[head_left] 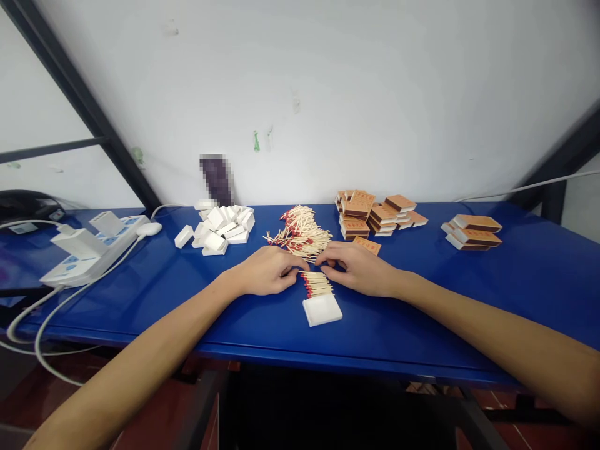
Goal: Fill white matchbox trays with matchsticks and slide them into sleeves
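Observation:
My left hand (267, 270) and my right hand (359, 269) rest on the blue table (422, 300), fingers curled, on either side of a small row of red-tipped matches (317, 284). Both sets of fingertips touch that row. A white inner matchbox tray (322, 309) lies just in front of the row, nearest me. Behind my hands is a loose heap of matches (302, 232).
A pile of white inner trays (220, 230) sits at the back left. Orange matchbox sleeves are stacked at the back right (375, 215) and far right (472, 231). A white power strip with plugs and cables (91, 247) lies at the left end.

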{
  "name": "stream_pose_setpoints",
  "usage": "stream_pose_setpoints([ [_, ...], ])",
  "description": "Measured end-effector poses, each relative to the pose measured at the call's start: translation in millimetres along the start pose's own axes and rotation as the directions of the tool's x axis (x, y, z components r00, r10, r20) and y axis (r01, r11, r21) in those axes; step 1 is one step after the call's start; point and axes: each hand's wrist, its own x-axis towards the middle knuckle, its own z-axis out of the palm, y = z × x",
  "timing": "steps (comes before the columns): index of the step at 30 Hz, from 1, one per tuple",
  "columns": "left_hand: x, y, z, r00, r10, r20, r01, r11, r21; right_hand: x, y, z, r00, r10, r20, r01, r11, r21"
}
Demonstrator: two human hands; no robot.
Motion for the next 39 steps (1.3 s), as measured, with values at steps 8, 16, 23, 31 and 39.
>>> stream_pose_setpoints([
  [8,1,-2,0.1,1.000,-0.001,-0.007,0.001,1.000,0.017,-1,-2,-3,0.999,0.006,0.049,-0.006,1.000,-0.010],
  [16,0,-1,-3.1,0.998,-0.053,-0.022,0.053,0.998,0.033,0,-4,-5,0.997,0.022,0.069,-0.022,1.000,-0.005],
  [23,0,-3,-2.6,0.999,-0.039,-0.030,0.039,0.999,0.004,-1,-4,-5,0.997,0.023,0.072,-0.023,1.000,-0.003],
  [31,3,4,-0.1,0.990,-0.068,-0.120,0.055,0.992,-0.112,-1,-2,-3,0.998,0.007,0.064,-0.006,1.000,-0.013],
  [39,3,3,2.3,0.983,-0.071,-0.171,0.063,0.997,-0.052,-1,0,-4,0.998,-0.009,0.063,0.010,1.000,-0.002],
])
